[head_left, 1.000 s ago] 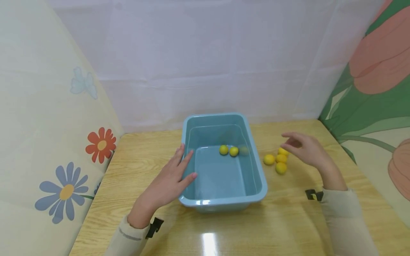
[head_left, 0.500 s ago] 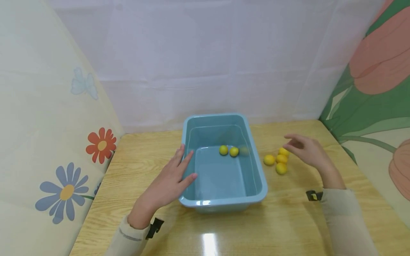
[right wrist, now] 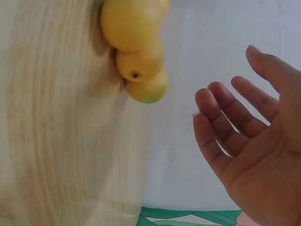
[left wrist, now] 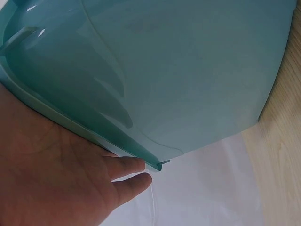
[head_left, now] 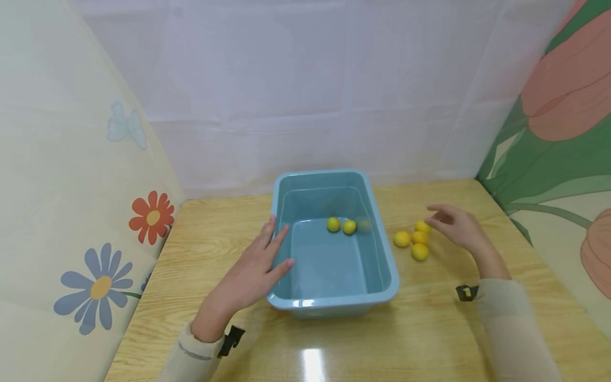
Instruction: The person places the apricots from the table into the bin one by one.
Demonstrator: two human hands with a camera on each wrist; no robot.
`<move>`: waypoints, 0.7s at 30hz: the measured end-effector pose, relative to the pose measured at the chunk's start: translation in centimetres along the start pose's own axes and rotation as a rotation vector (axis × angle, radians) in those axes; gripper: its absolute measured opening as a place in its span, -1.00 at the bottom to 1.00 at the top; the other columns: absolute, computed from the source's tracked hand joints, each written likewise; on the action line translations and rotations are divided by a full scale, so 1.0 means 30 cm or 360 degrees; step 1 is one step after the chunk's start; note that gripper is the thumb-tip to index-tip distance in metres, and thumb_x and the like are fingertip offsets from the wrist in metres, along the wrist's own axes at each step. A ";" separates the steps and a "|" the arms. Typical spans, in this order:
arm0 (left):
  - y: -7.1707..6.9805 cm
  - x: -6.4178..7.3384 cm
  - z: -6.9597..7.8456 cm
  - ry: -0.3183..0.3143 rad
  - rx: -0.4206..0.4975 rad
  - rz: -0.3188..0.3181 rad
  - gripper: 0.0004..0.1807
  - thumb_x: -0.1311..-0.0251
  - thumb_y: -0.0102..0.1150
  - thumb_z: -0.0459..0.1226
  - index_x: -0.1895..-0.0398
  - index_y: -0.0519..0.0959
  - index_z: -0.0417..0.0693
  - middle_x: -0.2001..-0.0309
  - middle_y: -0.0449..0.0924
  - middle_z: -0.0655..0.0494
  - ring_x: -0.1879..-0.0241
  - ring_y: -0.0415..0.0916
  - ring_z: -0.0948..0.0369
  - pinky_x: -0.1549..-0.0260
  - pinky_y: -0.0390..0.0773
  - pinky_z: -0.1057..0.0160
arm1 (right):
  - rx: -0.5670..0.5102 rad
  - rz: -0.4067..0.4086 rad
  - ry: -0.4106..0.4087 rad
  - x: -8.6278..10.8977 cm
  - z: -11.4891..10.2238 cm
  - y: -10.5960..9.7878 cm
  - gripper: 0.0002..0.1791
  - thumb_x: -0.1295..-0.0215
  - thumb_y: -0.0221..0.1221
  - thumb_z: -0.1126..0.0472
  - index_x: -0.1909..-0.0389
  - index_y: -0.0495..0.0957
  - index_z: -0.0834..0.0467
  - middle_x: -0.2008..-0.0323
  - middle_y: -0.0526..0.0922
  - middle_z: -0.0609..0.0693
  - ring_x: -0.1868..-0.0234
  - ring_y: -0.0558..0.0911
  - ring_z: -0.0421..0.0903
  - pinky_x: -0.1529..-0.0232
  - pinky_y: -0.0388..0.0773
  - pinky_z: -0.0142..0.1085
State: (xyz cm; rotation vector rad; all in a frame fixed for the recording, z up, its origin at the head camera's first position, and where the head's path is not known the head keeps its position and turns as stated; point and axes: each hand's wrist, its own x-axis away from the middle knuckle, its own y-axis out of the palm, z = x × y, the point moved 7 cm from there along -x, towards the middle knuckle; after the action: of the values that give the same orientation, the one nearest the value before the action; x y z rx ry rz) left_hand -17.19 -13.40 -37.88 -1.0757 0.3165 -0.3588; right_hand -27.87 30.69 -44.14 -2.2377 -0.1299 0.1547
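My left hand (head_left: 253,268) lies with straight, spread fingers on the left rim of a blue plastic basin (head_left: 329,303). In the left wrist view, the palm and fingers run along the underside of that rim. Two small yellow citrus fruits sit on the basin floor, one (head_left: 333,224) left of the other (head_left: 349,227). My right hand (head_left: 457,225) hovers close to a cluster of several yellow fruits, its fingers loosely bent and holding nothing. One fruit (head_left: 402,239) sits at the left of the cluster, another (head_left: 420,252) nearest me. The right wrist view shows the fruits (right wrist: 130,23) apart from the fingertips.
Everything stands on a wooden table (head_left: 215,228). A white cloth (head_left: 267,95) hangs behind it. Patterned panels border both sides, with a blue flower (head_left: 97,289) at the left and large pink tulips (head_left: 558,90) at the right.
My right hand has shifted slightly right and toward me, so the farthest fruit of the cluster shows more. The left hand, basin and fruits stay put.
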 end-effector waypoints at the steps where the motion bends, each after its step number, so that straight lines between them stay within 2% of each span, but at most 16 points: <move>1: -0.001 0.000 0.000 0.0001 0.0002 0.0001 -0.18 -0.52 -0.13 0.16 -0.66 -0.11 0.05 -0.65 -0.47 0.05 -0.62 -0.38 -0.01 -0.48 -0.01 -0.24 | 0.0000 -0.0011 0.0006 -0.003 0.007 0.005 -0.36 -0.52 0.09 -0.13 -0.39 0.40 0.24 -0.06 0.63 0.31 -0.09 0.59 0.27 -0.06 0.53 0.19; 9: -0.002 0.002 0.000 0.0006 -0.0006 0.0004 -0.17 -0.51 -0.18 0.21 -0.66 -0.12 0.08 -0.65 -0.47 0.05 -0.62 -0.39 -0.01 -0.48 -0.02 -0.23 | 0.0025 -0.0043 0.0059 -0.021 0.056 0.031 -0.34 -0.53 0.06 -0.14 -0.40 0.37 0.26 -0.08 0.60 0.35 -0.09 0.57 0.29 -0.06 0.52 0.20; 21: -0.002 0.001 0.002 0.0016 0.0012 0.0012 -0.18 -0.52 -0.15 0.18 -0.66 -0.09 0.06 -0.65 -0.45 0.04 -0.62 -0.34 -0.02 -0.47 0.01 -0.24 | -0.0010 -0.0105 0.0077 -0.046 0.099 0.066 -0.35 -0.55 0.06 -0.11 -0.41 0.36 0.27 -0.14 0.57 0.38 -0.14 0.55 0.34 -0.12 0.48 0.24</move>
State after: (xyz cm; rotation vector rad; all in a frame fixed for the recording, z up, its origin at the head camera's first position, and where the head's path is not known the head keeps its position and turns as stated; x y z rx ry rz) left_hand -17.14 -13.39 -37.81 -1.0652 0.3281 -0.3586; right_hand -29.61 31.56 -47.44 -2.2382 -0.1784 0.0646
